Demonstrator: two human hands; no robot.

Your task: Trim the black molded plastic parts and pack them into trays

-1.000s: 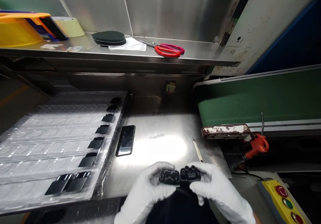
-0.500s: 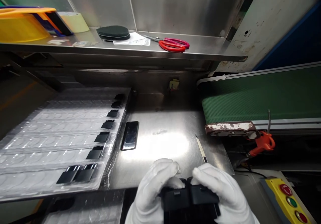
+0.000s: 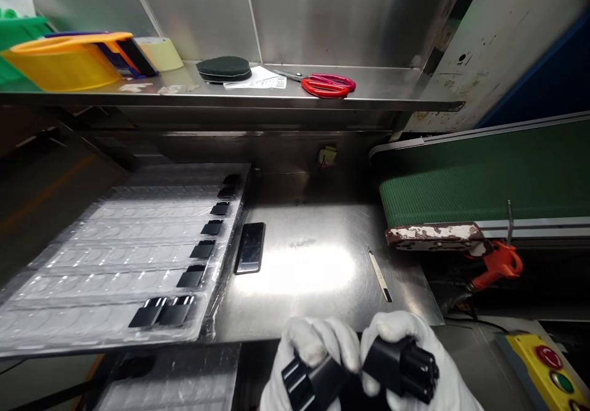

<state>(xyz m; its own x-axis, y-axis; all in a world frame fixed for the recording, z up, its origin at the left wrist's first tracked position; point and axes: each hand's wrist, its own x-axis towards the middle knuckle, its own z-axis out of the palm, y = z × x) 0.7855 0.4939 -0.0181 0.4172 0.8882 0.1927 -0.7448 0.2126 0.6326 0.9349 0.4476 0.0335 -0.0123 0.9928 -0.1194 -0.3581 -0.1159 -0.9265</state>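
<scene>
At the bottom centre, my left hand [image 3: 308,343] in a white glove is closed around a black plastic part [image 3: 316,381]. Beside it, my gloved right hand [image 3: 405,331] grips another black part [image 3: 401,368] with rounded prongs at its right end. Both parts are tilted, just beyond the front edge of the metal table [image 3: 295,306]. On the left, a clear plastic tray [image 3: 92,285] holds several black parts [image 3: 177,311] along its right side, two of them side by side in the nearest row. My palms are hidden.
A phone [image 3: 250,248] and a slim cutter [image 3: 380,276] lie on the table. Above, a shelf [image 3: 391,94] bears red scissors [image 3: 325,85], black discs [image 3: 224,69] and tape [image 3: 64,61]. Right are a green conveyor [image 3: 488,171], an orange-handled tool [image 3: 500,263] and a button box [image 3: 544,368].
Both hands have turned the black parts, which now show different sides and stand at an angle to each other. The hands sit slightly lower, and the whole view has shifted, with the surroundings further right.
</scene>
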